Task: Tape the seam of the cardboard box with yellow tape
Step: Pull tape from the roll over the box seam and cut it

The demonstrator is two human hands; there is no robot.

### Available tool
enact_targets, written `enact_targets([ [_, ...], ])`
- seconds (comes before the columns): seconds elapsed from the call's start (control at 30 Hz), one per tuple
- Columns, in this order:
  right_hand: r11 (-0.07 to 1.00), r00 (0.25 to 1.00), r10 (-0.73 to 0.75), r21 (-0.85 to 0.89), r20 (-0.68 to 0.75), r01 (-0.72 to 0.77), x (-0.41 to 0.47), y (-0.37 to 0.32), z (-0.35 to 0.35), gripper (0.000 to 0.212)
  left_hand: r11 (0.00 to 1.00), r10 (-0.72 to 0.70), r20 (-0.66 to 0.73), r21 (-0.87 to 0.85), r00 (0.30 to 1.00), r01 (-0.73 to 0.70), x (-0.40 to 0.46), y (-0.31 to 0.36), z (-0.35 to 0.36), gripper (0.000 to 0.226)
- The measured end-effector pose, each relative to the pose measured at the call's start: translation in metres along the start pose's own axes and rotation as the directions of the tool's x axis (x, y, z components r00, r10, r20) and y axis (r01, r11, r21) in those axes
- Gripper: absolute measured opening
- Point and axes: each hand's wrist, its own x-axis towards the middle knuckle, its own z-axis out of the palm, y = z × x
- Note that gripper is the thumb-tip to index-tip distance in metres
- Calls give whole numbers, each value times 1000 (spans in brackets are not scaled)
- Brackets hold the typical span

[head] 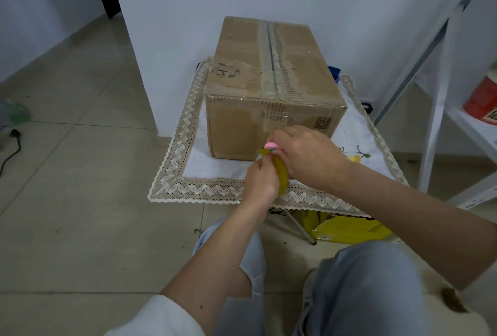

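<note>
A closed cardboard box (271,85) stands on a small table covered by a lace-edged white cloth (188,147). Its top seam (271,58) runs away from me, with torn old tape along it. In front of the box's near face, my left hand (259,179) grips a roll of yellow tape (281,174) held on edge. My right hand (306,158) is curled around a small pink tool (271,145) at the tape's free end, close to the box's lower front. What the pink tool is cannot be made out.
A yellow package (349,230) lies on the floor under the table's right side. A white metal rack (441,109) with a red container (482,101) stands at right. A black cable (10,152) lies on the tiles at left. My knees are below the table.
</note>
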Motion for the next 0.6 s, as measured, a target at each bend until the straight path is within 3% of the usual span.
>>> enact_targets([
  [0.33, 995, 998, -59, -83, -18, 57, 5, 2, 5, 10, 1000, -27, 55, -3, 998, 27, 3, 4, -5, 47],
  [0.6, 978, 994, -107, -181, -8, 103, 9, 0, 6, 21, 998, -55, 45, -3, 998, 55, -1, 9, -5, 50],
])
